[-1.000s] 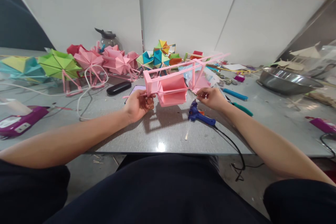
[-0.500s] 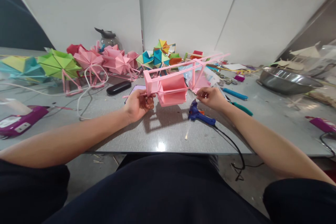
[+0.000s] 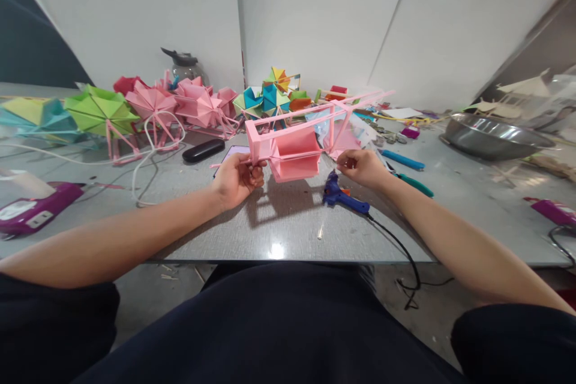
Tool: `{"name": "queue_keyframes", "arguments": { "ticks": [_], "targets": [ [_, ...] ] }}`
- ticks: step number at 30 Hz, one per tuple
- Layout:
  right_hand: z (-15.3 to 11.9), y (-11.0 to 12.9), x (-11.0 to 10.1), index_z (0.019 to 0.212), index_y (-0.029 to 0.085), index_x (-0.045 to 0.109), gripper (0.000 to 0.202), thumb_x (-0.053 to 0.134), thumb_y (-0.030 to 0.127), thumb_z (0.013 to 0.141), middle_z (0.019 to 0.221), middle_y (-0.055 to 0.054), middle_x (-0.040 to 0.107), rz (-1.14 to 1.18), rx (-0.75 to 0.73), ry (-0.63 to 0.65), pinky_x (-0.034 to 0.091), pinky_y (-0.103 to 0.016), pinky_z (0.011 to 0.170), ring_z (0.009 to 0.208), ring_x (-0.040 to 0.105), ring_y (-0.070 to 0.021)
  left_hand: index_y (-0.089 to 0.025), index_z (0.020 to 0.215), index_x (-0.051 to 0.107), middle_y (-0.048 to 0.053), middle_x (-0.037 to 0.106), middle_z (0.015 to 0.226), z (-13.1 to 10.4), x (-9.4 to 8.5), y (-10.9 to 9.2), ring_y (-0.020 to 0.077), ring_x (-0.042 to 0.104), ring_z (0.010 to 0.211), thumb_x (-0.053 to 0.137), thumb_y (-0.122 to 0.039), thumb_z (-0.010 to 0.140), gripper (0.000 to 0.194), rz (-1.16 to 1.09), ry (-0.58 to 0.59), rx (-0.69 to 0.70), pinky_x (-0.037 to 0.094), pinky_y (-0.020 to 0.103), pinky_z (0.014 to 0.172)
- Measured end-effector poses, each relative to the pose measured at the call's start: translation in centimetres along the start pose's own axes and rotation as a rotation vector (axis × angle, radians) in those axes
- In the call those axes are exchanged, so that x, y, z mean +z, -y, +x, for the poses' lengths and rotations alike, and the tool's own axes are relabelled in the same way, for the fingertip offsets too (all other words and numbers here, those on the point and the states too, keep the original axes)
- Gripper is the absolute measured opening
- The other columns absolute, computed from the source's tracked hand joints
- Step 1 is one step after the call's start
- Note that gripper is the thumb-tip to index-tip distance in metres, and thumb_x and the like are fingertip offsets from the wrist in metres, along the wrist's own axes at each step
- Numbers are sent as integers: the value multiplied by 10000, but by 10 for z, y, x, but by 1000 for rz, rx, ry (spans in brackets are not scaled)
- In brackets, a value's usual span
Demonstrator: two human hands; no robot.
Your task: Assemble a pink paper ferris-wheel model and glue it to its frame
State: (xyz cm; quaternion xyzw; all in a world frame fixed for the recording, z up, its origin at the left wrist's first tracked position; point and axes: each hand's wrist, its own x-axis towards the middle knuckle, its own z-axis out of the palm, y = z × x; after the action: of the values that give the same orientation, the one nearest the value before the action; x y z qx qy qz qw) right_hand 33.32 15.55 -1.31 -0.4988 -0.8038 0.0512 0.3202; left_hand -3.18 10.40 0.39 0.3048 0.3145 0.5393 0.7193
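Clock directions are from the pink paper wheel model, 12 at the wall. Model is held up over the table, mid-view, ahead of the torso. On my head feed the left hand, between 8 and 9, has its fingers curled around the near end of the model's pink stick frame. The right hand is at 3, thumb and fingertips drawn together in a pinch near the far end of the wheel's axle. What's between those fingertips, if anything, I can't confirm (small and shadowed).

Blue glue gun lies at 4, nozzle just beside the right fingertips, black cord running toward the table edge. Teal-handled tool between 3 and 4, blue-handled tool at 3, steel bowl further out at 3. Black case at 9. Other pink paper wheels at 10, green paper wheel between 9 and 10. Multicoloured paper wheels between 11 and 12.
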Motion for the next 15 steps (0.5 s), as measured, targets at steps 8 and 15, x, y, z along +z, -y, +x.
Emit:
{"name": "queue_keyframes", "arguments": {
  "ticks": [8, 15],
  "targets": [
    [0, 1, -1, 854, 213, 784, 136, 700, 302, 796, 699, -28, 709, -13, 4, 13, 483, -322, 648, 614, 590, -178, -106, 708, 704, 42, 491, 504, 0, 0, 1, 128, 399, 434, 464, -237, 920, 346, 3, 2, 17, 369, 247, 441],
    [0, -1, 0, 848, 206, 786, 135, 699, 291, 790, 688, -27, 699, -10, -1, 15, 484, -318, 649, 605, 577, -168, -102, 705, 710, 40, 477, 498, 1, 0, 1, 130, 386, 445, 442, -245, 936, 382, 16, -2, 4, 367, 243, 441]
  ]
}}
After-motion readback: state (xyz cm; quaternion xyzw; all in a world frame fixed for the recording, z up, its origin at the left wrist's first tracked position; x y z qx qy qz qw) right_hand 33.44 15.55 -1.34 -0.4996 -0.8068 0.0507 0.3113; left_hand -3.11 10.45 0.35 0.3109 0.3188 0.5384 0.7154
